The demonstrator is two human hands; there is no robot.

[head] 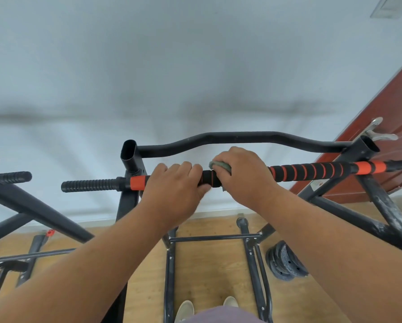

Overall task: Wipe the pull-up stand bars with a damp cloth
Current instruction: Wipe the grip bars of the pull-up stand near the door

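across the top of the black metal pull-up stand (130, 159) runs the horizontal pull-up bar with black and orange foam padding (312, 171), and both our hands are on its middle stretch. our left hand (174, 183) wraps over the bar from above, its fingers (187, 170) curled round the foam just right of the solid orange sleeve, thumb tucked underneath, so it is grasping the bar itself. our right hand (240, 172) sits just beside it, nearly touching, and its fingers are clenched round the small grey-green damp cloth (221, 166), which is pressed against the bar; only a bunched edge of the cloth shows above the knuckles, and a scrap hangs below the bar. between the two hands a short black section of padding stays visible. behind the padded bar, a bare black bent crossbar (242, 136) links the two open-topped uprights of the stand. off to the left, a ribbed black end grip (90, 185) sticks out past the upright. below us lies the light wooden floor (207, 264), with a stack of dark round weight plates (285, 264) near the stand's right leg, and our pale shoes (186, 310) at the bottom edge. a dark red door (386, 127) with a metal handle stands at the right against the white wall (148, 66).
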